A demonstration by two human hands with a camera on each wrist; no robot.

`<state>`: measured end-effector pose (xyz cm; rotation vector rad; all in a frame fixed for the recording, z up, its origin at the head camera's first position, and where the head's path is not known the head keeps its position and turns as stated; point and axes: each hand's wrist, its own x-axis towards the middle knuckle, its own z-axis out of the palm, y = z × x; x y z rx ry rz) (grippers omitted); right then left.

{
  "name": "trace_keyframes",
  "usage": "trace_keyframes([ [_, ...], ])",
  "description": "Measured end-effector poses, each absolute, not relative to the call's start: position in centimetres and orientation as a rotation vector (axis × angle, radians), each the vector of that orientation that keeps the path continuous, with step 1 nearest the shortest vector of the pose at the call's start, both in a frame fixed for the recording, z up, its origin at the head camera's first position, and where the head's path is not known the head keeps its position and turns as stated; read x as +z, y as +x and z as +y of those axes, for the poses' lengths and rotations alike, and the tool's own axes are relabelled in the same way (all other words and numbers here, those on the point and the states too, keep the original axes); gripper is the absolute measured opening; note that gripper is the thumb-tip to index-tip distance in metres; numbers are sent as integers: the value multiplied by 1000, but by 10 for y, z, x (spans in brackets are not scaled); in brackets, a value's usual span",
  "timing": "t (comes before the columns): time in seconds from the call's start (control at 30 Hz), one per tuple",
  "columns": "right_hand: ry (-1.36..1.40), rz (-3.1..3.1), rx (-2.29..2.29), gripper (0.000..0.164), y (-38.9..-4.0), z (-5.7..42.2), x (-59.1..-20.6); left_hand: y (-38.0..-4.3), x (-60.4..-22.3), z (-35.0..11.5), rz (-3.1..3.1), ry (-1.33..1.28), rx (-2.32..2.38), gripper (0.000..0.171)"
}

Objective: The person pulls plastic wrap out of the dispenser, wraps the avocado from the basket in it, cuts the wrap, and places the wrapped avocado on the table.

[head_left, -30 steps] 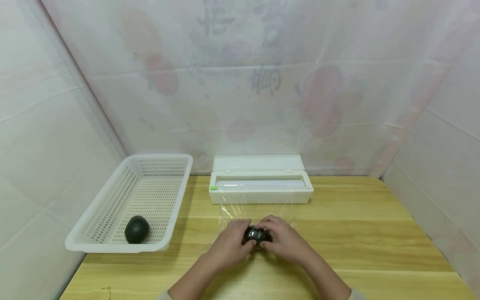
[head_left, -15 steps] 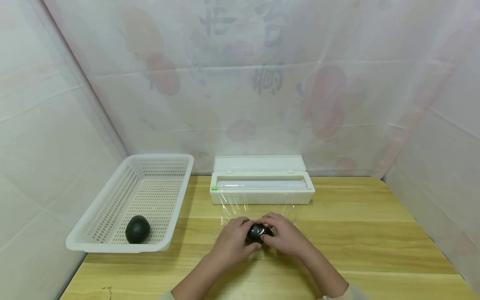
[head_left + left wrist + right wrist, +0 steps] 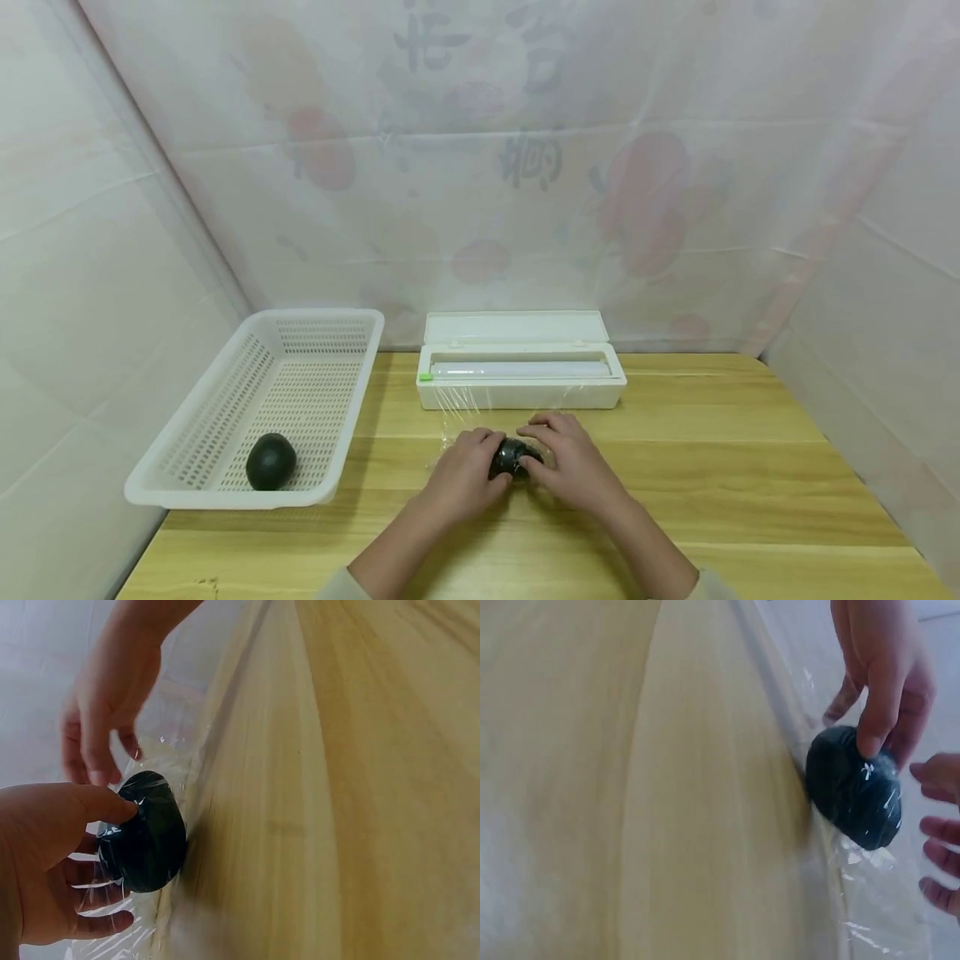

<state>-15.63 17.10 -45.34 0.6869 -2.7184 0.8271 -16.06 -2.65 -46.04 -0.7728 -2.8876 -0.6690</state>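
Observation:
A dark green avocado (image 3: 513, 457) lies on the table with shiny clear cling film (image 3: 459, 408) around it. The film runs back to the white dispenser box (image 3: 522, 394). My left hand (image 3: 467, 475) grips the avocado from the left. In the left wrist view its thumb presses on the wrapped avocado (image 3: 146, 847), the other fingers behind. My right hand (image 3: 568, 460) is close on the right side, its fingers loosely bent. In the right wrist view the right hand's fingers (image 3: 939, 847) stand apart from the avocado (image 3: 855, 791), nothing visible between them.
A white perforated basket (image 3: 347, 425) stands on the left, with a second avocado (image 3: 271, 462) inside. The dispenser's lid (image 3: 516, 326) is raised at the back, showing the film roll (image 3: 521, 369). Cloth walls (image 3: 480, 192) enclose the wooden table (image 3: 750, 483).
The avocado has shifted slightly away from me, toward the dispenser, with both hands following. My right hand's fingers have spread and come off the avocado; the left keeps its grip.

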Motion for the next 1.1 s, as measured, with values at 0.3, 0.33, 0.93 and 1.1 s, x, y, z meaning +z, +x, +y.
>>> trace_keyframes([
  [0.3, 780, -2703, 574, 48, -152, 164, -454, -171, -465, -27, -2980, -753, -814, 56],
  [0.33, 773, -2714, 567, 49, -153, 164, -456, -173, -466, -27, -2984, -755, -848, 57],
  [0.93, 678, -2777, 643, 44, -172, 164, -459, -175, -463, -34, -2785, -725, -1006, 58],
  [1.1, 679, -2795, 675, 42, -175, 163, -456, -174, -466, -28, -2759, -815, -825, 59],
])
